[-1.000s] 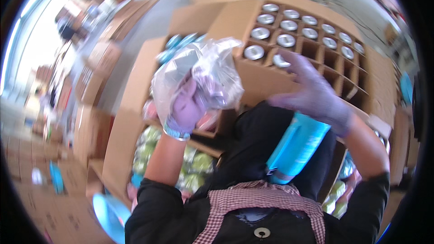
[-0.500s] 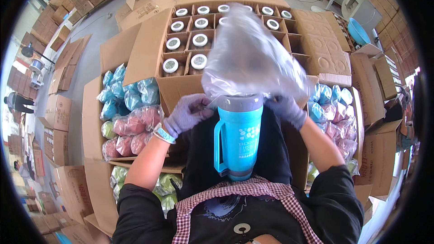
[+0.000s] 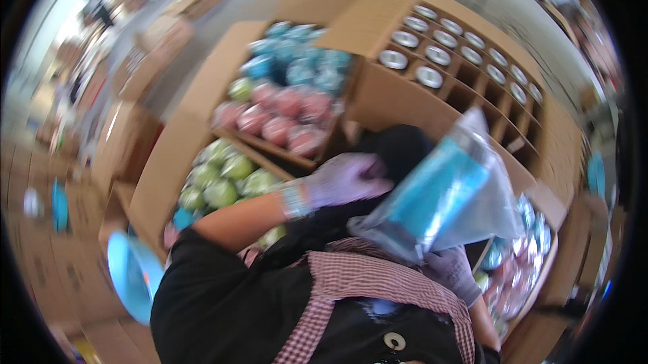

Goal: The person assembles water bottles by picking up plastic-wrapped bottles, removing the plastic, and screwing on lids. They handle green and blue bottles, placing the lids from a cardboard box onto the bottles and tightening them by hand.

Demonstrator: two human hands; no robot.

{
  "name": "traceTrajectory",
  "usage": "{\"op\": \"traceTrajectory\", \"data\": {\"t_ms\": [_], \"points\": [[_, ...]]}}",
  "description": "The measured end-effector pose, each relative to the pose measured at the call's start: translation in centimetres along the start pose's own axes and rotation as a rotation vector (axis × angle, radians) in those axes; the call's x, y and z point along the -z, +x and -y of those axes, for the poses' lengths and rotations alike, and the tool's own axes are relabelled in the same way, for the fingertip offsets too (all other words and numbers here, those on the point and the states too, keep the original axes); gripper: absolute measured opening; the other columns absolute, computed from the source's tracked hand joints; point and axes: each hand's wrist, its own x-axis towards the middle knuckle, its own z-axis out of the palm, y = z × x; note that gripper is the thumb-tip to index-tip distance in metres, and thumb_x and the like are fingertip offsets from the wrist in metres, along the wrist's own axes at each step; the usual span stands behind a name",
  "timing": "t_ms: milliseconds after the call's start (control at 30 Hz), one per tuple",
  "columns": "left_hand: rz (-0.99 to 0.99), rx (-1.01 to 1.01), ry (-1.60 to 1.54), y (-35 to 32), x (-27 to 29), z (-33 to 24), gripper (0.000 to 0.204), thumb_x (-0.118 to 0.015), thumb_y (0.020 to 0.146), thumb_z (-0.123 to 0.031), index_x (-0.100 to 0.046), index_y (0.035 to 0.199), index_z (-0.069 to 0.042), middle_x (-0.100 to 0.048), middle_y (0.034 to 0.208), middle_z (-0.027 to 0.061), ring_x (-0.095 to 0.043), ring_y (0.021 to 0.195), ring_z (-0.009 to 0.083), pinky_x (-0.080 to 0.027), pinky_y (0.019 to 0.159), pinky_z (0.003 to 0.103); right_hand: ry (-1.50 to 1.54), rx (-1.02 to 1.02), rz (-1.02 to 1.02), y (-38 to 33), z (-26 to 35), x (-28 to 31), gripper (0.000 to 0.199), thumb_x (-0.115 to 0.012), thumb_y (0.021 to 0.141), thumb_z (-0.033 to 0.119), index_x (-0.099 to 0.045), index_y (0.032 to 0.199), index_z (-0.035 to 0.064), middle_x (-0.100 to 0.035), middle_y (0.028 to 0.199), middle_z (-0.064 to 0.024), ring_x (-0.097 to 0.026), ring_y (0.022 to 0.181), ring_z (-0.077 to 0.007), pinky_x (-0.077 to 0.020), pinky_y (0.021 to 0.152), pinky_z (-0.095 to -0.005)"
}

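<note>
A blue insulated jug (image 3: 442, 188) is now inside a clear plastic bag (image 3: 496, 212), tilted over my lap. At the lower end of the bag, my right hand (image 3: 453, 275) in a pale purple glove holds the bagged jug; part of its fingers is hidden under the plastic. Left of the bag, my left hand (image 3: 347, 178), gloved the same way, is apart from it with fingers loosely curled and a gap at the thumb. Nothing shows in that hand, though blur softens its outline.
A divided carton (image 3: 432, 104) with white-lidded jars stands ahead to the right. To the left, an open carton (image 3: 202, 74) holds bagged blue, pink and green items. Another carton of bagged items (image 3: 503, 290) is at my right. A blue basin (image 3: 131, 276) sits lower left.
The bag has come down over the jug, which now tilts to the right. My left hand has come off the bag. The view has swung toward the left-hand cartons.
</note>
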Motion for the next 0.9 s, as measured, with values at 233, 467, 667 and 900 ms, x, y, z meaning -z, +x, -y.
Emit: {"op": "traceTrajectory", "data": {"t_ms": [233, 467, 667, 900], "points": [[-0.444, 0.014, -0.034, 4.3, -9.7, -3.9, 0.049, -0.083, 0.076, -0.034, -0.075, 0.111, 0.0, -0.045, 0.151, 0.0265, -0.036, 0.146, 0.04, -0.022, 0.123, 0.055, 0.085, -0.093, 0.101, 2.9, 1.9, 1.8, 0.023, -0.069, 0.07, 0.008, -0.072, 0.093, 0.0083, -0.069, 0.1, -0.0161, -0.061, 0.1, -0.0403, -0.0437, 0.096, -0.0527], [-0.639, -0.571, -1.508, -9.0, 2.5, 0.6, 0.041, -0.071, 0.095, -0.025, -0.058, 0.13, -0.007, -0.066, 0.117, 0.0116, -0.068, 0.102, 0.0218, -0.06, 0.086, 0.036, -0.009, 0.18, -0.208, 8.4, 3.6, 3.3, 0.05, -0.064, 0.076, 0.009, -0.061, 0.126, -0.0009, -0.059, 0.132, -0.021, -0.054, 0.125, -0.0417, -0.0395, 0.112, -0.0495], [-1.33, -0.268, -0.681, -22.0, 1.5, 10.0, 0.052, -0.063, 0.098, -0.032, -0.048, 0.143, -0.009, -0.055, 0.144, 0.0143, -0.057, 0.129, 0.0281, -0.052, 0.104, 0.043, 0.124, 0.176, -0.101, 9.6, 3.9, 1.8, 0.045, -0.066, 0.078, 0.009, -0.064, 0.123, 0.0025, -0.06, 0.131, -0.0195, -0.056, 0.124, -0.038, -0.0425, 0.11, -0.0461], [-1.168, -1.033, -2.401, -24.7, -9.1, 29.4, 0.055, -0.047, 0.099, -0.047, -0.054, 0.137, -0.008, -0.061, 0.135, 0.0142, -0.059, 0.124, 0.0337, -0.051, 0.103, 0.053, 0.092, 0.231, -0.016, 10.7, 5.2, 1.4, 0.047, -0.068, 0.075, 0.002, -0.066, 0.121, 0.0057, -0.06, 0.13, -0.0167, -0.057, 0.122, -0.0364, -0.0444, 0.108, -0.0445]]}}
